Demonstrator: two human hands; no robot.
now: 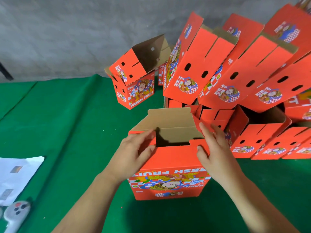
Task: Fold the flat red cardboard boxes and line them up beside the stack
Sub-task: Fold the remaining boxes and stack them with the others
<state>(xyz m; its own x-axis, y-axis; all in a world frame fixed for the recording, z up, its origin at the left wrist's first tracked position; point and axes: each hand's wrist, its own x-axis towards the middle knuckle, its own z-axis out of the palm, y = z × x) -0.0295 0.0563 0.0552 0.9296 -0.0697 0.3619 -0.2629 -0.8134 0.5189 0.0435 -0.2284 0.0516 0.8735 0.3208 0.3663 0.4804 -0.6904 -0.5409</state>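
Head view: red box (170, 167) between hands

Grey wall (67, 31) behind green-clothed table (67, 132).

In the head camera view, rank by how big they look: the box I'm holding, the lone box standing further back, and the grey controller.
1. Held box, nearest the camera.
2. Lone box; probably same real size, just farther.
3. Grey controller.

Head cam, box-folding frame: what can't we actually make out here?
- Inside bottom of the box being folded: head view, in shadow behind its near wall.
- Left hand and right hand fingertips: partly hidden by the side flaps.
- Pile of folded boxes: cut off by the right edge, count unknown.
- White sheet: print too small; cut off left.
- Grey controller: blurred, cut off at the corner.
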